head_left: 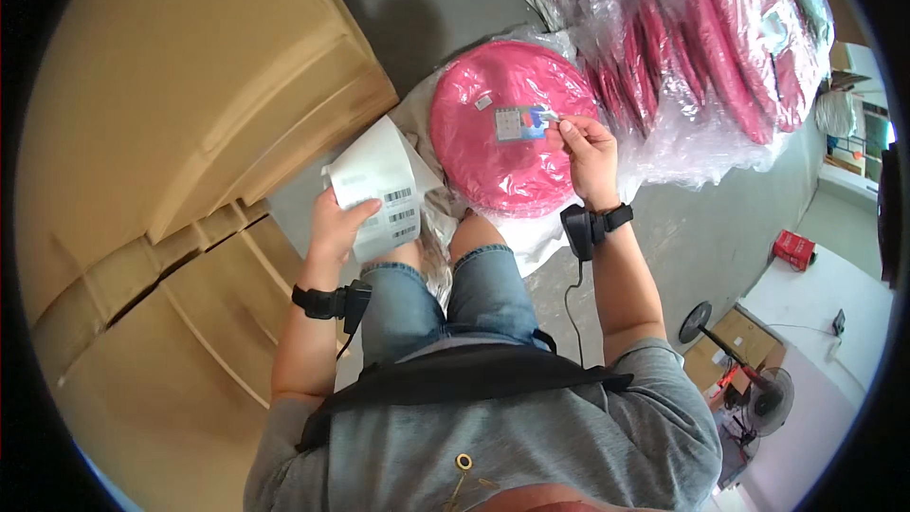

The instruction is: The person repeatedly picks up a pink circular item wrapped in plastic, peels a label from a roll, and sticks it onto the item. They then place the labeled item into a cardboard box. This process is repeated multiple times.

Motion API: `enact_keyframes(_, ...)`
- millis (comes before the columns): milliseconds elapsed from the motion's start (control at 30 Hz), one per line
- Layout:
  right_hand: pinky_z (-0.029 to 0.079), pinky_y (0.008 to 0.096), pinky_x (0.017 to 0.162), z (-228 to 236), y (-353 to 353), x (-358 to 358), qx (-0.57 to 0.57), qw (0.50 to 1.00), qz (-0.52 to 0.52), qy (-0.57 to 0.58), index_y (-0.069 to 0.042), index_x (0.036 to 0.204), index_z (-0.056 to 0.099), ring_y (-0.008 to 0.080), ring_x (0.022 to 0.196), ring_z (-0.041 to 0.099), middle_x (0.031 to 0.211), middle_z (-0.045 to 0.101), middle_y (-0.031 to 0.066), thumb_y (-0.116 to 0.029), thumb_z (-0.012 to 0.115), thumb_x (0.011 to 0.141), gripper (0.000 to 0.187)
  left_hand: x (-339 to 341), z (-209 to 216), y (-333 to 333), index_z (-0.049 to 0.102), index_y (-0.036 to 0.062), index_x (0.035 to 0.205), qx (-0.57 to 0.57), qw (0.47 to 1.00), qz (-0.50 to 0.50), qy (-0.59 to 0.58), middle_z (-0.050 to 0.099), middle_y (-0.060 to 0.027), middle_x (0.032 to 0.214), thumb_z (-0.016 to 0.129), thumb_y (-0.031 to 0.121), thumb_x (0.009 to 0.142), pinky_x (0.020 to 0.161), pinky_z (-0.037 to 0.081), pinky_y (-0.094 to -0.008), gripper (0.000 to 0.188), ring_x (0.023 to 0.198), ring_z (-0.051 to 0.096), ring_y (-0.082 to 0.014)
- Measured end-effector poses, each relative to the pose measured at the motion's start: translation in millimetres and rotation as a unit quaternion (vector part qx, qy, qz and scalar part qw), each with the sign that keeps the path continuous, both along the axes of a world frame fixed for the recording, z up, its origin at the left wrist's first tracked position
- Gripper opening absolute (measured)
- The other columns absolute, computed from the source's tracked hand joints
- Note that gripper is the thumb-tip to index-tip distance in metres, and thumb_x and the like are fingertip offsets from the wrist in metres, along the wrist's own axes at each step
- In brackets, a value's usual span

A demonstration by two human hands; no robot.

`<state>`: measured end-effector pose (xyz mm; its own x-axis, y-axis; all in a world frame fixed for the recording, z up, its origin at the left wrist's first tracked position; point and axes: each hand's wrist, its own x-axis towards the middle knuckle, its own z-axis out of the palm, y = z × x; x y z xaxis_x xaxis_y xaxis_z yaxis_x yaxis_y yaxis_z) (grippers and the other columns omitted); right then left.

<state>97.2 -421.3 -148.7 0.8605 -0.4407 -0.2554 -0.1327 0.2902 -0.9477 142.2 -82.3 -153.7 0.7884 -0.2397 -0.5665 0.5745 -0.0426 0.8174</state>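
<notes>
My left hand [336, 226] grips a curled strip of white barcode labels [375, 167], its thumb on the printed face. In front of my knees lies a round, flat pink item [498, 177] in clear plastic wrap. A blue and white printed card [512, 124] shows on its middle, with a small white label [483, 102] beside it. My right hand [590, 154] is over the right side of the pink item, thumb and forefinger pinched at the card's right end. Whatever is between those fingertips is too small to make out.
Many pink items in clear plastic [697, 47] are heaped at the far right. Large cardboard boxes [209, 66] stand along my left. At the right are a white table [834, 289] with a red box [793, 251] and a black fan [766, 400].
</notes>
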Motion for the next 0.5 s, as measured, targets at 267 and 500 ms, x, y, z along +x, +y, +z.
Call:
enact_keyframes(267, 0.045, 0.0208, 0.058, -298, -86, 47, -0.180, 0.978, -0.089, 0.057, 0.002, 0.083, 0.061, 0.0084, 0.064, 0.055, 0.076, 0.060, 0.0031, -0.009, 0.061, 0.079, 0.011, 62, -178, -55, 0.055, -0.0018, 0.101, -0.015, 0.997, 0.052, -0.053, 0.061, -0.0076, 0.095, 0.064, -0.004, 0.070, 0.075, 0.046, -0.0274, 0.032, 0.084, 0.058, -0.0140)
enact_keyframes(500, 0.042, 0.0185, 0.054, -447, -88, 90, -0.182, 0.980, -0.079, 0.017, -0.001, 0.085, 0.058, 0.0057, 0.060, 0.051, 0.069, 0.055, -0.0009, 0.000, 0.066, 0.072, 0.016, 74, -270, -58, 0.051, -0.0006, 0.108, -0.051, 0.989, 0.073, -0.121, 0.058, -0.0072, 0.101, 0.062, -0.005, 0.070, 0.082, 0.042, -0.0276, 0.040, 0.091, 0.056, -0.0149)
